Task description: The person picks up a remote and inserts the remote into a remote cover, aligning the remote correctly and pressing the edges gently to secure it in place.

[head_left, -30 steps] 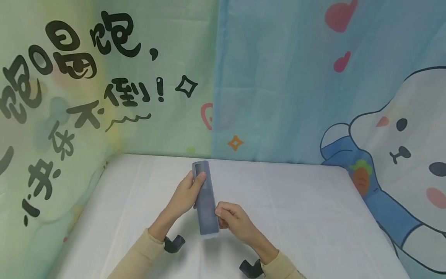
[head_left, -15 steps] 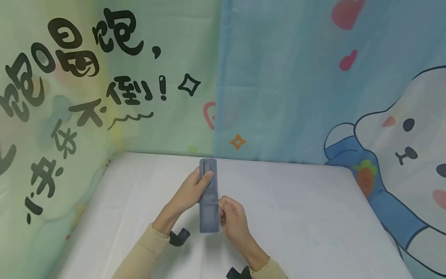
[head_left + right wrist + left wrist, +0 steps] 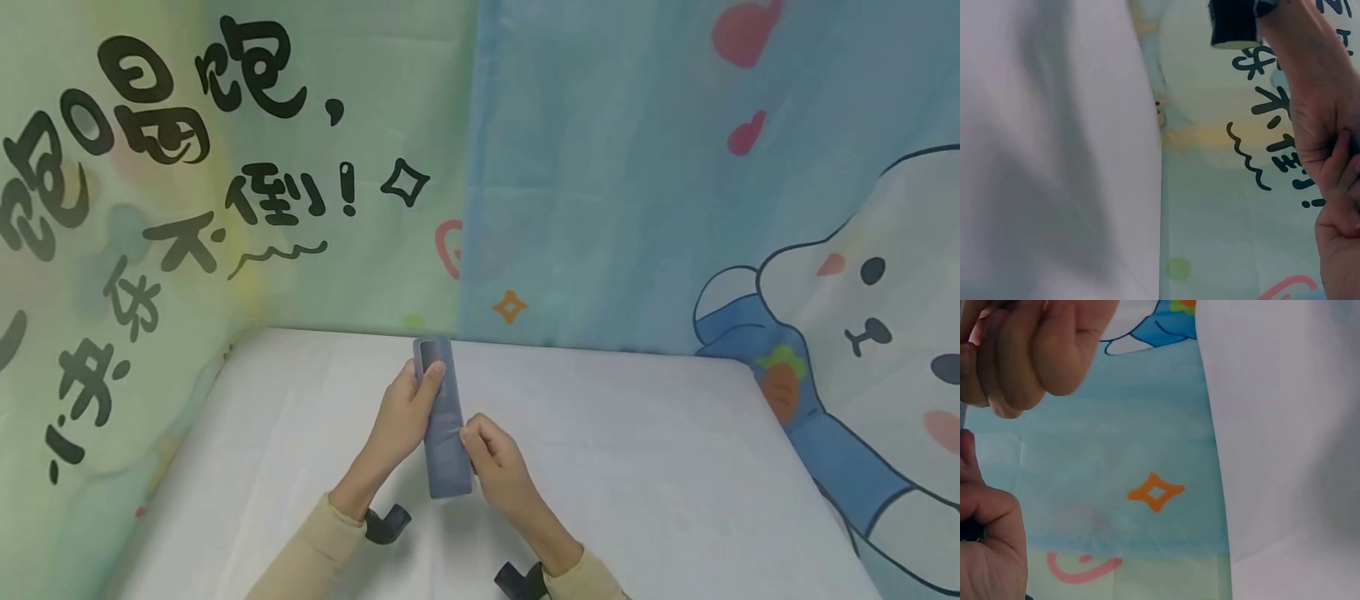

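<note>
A long, narrow blue-grey box (image 3: 447,454) with a rounded slot near its far end is held up over the table in the head view. My left hand (image 3: 401,412) grips its upper left side, thumb lying on the front face. On the lower right edge, my right hand (image 3: 501,467) pinches with thumb and forefinger, where the surface looks creased. What exactly those fingertips hold is too small to tell. In the left wrist view, the right hand (image 3: 1041,356) appears above the left hand (image 3: 991,544). The right wrist view shows both hands at its right edge, the box hidden.
A white-covered table (image 3: 637,467) extends beneath both hands. Printed curtains (image 3: 577,208) stand behind it and at the sides. Black wrist mounts (image 3: 387,525) stick out by the beige sleeves (image 3: 311,546).
My right hand has moved up along the box's right edge, and a crease now shows there. The box swung upright, then tilted back left. My left hand keeps its grip.
</note>
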Motion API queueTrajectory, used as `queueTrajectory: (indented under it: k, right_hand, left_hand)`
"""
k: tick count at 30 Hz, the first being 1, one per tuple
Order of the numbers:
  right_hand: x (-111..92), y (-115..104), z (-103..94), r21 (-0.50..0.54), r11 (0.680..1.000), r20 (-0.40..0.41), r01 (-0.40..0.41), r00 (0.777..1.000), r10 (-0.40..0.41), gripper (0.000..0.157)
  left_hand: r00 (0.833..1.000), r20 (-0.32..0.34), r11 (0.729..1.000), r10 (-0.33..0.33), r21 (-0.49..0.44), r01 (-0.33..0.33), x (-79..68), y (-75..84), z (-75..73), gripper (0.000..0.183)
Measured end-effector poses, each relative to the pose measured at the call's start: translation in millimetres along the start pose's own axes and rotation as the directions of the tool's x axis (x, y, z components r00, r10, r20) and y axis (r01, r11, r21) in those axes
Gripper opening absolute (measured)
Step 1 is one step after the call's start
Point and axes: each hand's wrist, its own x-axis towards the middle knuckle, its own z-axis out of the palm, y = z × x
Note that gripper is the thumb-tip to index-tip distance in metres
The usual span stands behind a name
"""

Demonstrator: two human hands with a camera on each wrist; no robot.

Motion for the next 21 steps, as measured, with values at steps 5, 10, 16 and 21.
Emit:
queueTrajectory:
  k: [5, 10, 16, 21]
  right_hand:
    - [2.6, -1.4, -1.1, -0.091, 0.996, 0.059, 0.008, 0.998, -0.003, 0.029]
    - [6.0, -1.0, -7.5, -0.063, 0.995, 0.187, -0.073, 0.979, 0.084, 0.030]
    - [6.0, 3.2, -13.2, 0.092, 0.977, 0.312, -0.192, 0.937, 0.155, 0.032]
    - [3.6, 6.1, -9.3, 0.074, 0.981, 0.229, -0.181, 0.960, 0.160, 0.028]
  left_hand:
    - [1.000, -0.025, 1.000, -0.004, -0.011, 0.003, -1.0, -0.3, -0.7, 0.056]
    - [1.000, -0.025, 1.000, -0.015, -0.016, 0.015, -3.1, -2.3, -1.1, 0.054]
    - [0.999, -0.038, 1.000, 0.008, 0.005, -0.008, -5.9, -1.9, 1.3, 0.052]
    - [0.999, -0.049, 0.999, 0.015, 0.033, -0.013, -4.0, -5.1, 1.8, 0.054]
